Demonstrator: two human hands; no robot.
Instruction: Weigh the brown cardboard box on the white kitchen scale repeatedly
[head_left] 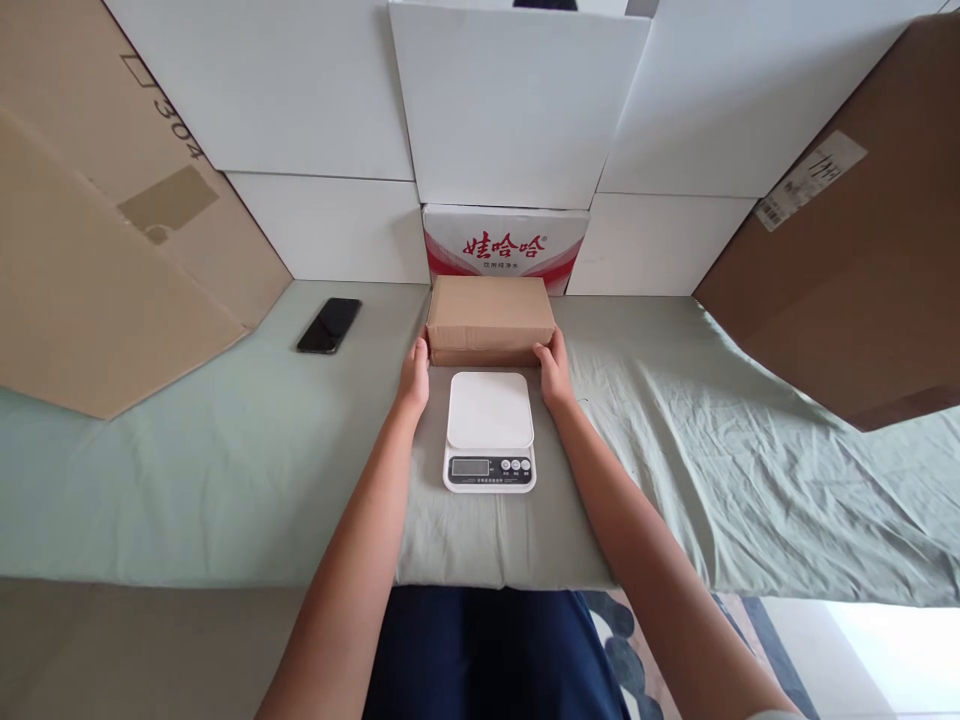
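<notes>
A closed brown cardboard box (491,305) sits at the back of the cloth-covered surface, in front of a white and red printed carton. My left hand (415,375) grips its left side, thumb toward the front corner. On the right side, my right hand (553,372) holds it the same way, with the thumb on the front face. The fingers of both hands are partly hidden along the box's sides. Between my forearms, just nearer than the box, lies a white digital kitchen scale (490,412) with a blank-looking display and several buttons; neither hand touches it.
A black smartphone (330,326) lies to the left on the green cloth (225,450). Large cardboard panels stand at the left (112,270) and right (862,250). Behind the box are the printed carton (506,240) and white panels (517,110). The cloth's front edge runs before my lap.
</notes>
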